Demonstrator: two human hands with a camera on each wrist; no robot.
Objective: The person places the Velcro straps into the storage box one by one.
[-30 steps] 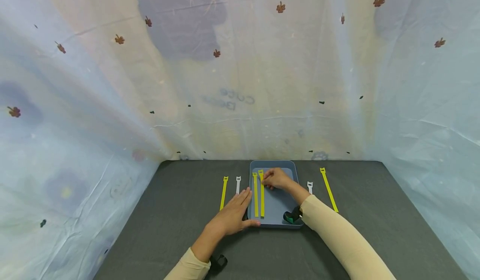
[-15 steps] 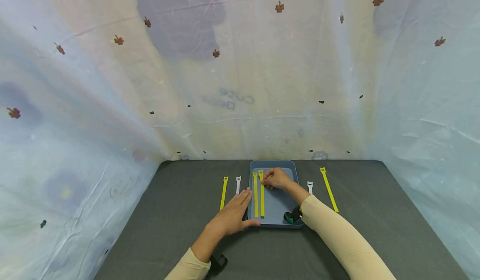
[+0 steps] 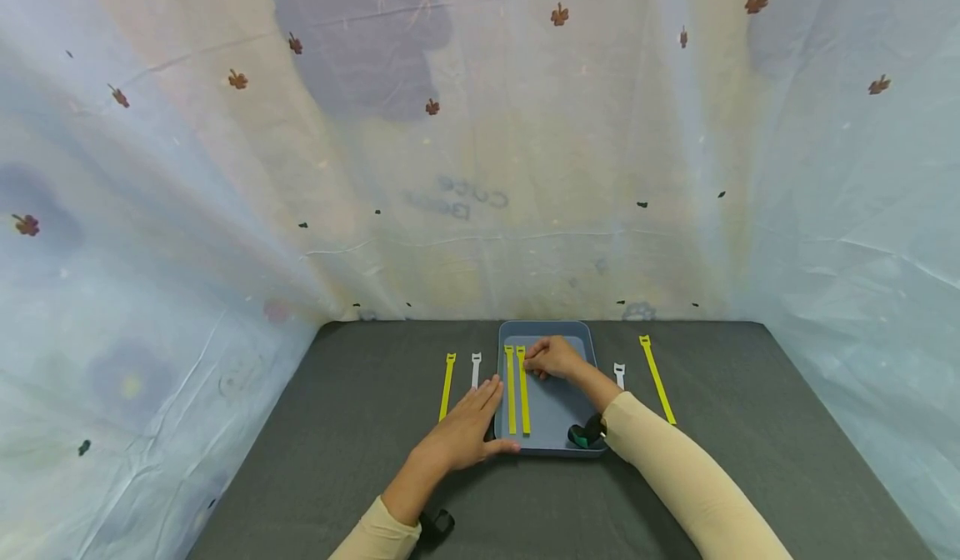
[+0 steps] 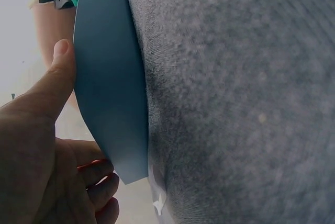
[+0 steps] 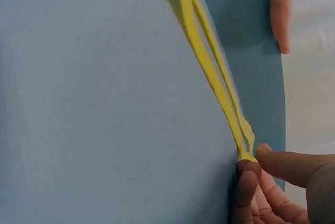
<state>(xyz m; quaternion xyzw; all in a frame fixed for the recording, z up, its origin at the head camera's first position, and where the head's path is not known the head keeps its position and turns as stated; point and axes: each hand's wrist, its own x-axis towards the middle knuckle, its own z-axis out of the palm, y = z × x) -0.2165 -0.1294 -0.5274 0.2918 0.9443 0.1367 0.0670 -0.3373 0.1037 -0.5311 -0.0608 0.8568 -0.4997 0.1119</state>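
A grey-blue tray (image 3: 558, 418) lies on the dark cloth, with two yellow hook-and-loop cable ties side by side along its left part. My right hand (image 3: 555, 357) reaches over the tray and pinches the right-hand yellow cable tie (image 3: 524, 393) near its slotted head; the right wrist view shows thumb and fingertips (image 5: 250, 169) at that end. Just left of it lies the other yellow cable tie (image 3: 512, 393), its head close by. My left hand (image 3: 467, 431) rests at the tray's left rim, fingers extended, thumb over the front corner.
Left of the tray lie a yellow cable tie (image 3: 447, 385) and a white cable tie (image 3: 476, 370), both partly behind my left hand. To the right are another white cable tie (image 3: 620, 375), partly behind my sleeve, and a yellow one. A patterned curtain (image 3: 480, 168) hangs behind.
The held cable tie's head has shifted slightly toward me, level with the head of the tie beside it. My left hand stays in place.
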